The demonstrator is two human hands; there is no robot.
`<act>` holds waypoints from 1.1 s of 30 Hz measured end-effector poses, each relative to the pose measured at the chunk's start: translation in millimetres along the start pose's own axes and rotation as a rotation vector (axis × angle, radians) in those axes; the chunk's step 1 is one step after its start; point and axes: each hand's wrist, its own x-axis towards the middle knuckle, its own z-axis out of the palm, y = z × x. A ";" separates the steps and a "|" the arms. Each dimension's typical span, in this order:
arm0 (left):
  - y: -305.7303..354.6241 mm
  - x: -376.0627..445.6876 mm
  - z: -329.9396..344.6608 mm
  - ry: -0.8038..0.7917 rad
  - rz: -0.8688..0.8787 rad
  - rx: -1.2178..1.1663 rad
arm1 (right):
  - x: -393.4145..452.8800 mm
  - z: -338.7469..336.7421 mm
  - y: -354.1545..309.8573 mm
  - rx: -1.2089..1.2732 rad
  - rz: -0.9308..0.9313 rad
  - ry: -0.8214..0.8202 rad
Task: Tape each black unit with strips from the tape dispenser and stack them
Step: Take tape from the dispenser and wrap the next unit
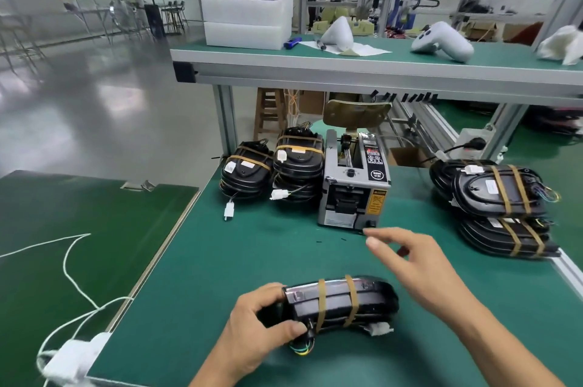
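A black unit [342, 303] with two tan tape strips round it lies on the green mat near the front edge. My left hand [252, 328] grips its left end, thumb in front and fingers on top. My right hand [413, 260] hovers above and to the right of it, fingers loosely spread and holding nothing, just in front of the grey tape dispenser [353, 189]. Two stacks of taped black units [273, 170] stand left of the dispenser. Another stack of taped units [501, 200] lies at the right.
A raised green shelf [347, 53] crosses the back, carrying white foam boxes [247, 22] and white plastic shells [441, 41]. A second green table [79, 244] with a white cord and adapter [74, 358] adjoins on the left. The bench's right edge runs beside the right stack.
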 end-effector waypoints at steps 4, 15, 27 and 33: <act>0.2 1.6 -0.5 -0.022 0.036 -0.012 | 41.3 13.4 -2.9 0.078 0.208 0.158; 8.6 0.2 -1.6 -0.050 0.093 -0.008 | 96.7 64.0 -2.1 0.079 0.445 0.273; 16.1 -3.4 -0.3 -0.041 0.103 0.015 | 123.7 71.5 -8.5 0.561 0.792 0.556; 16.4 -3.0 -0.4 -0.035 0.110 0.016 | 131.8 77.9 -11.6 0.636 0.873 0.625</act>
